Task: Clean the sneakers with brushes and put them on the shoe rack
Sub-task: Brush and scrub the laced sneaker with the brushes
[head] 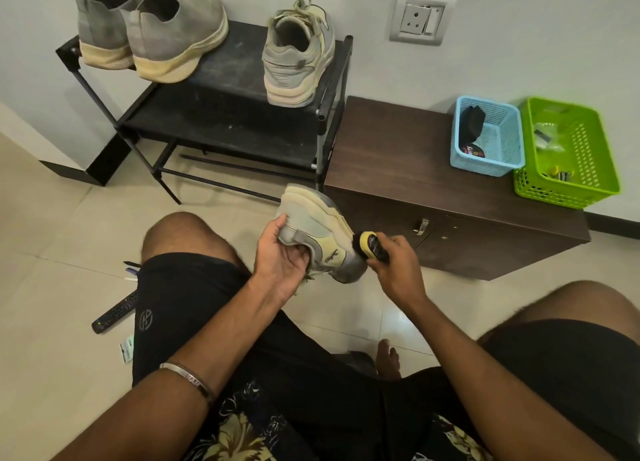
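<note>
A grey and pale-yellow sneaker (pixel 320 232) is held above the floor between my knees, sole facing away. My left hand (pixel 282 253) grips it at the heel and opening. My right hand (pixel 394 263) grips a yellow-and-black brush (pixel 370 244), whose bristles touch the side of the sneaker near the toe. Its matching sneaker (pixel 298 55) stands on the top shelf of the black shoe rack (pixel 221 114), at the right end. A pair of grey knit shoes (pixel 152 31) stands at the rack's left end.
A dark brown low cabinet (pixel 398 170) sits right of the rack, carrying a blue basket (pixel 486 138) and a green basket (pixel 568 152) with small items. A remote control (pixel 114 313) and pens (pixel 131 270) lie on the tiled floor at left. A wall socket (pixel 420 17) is above.
</note>
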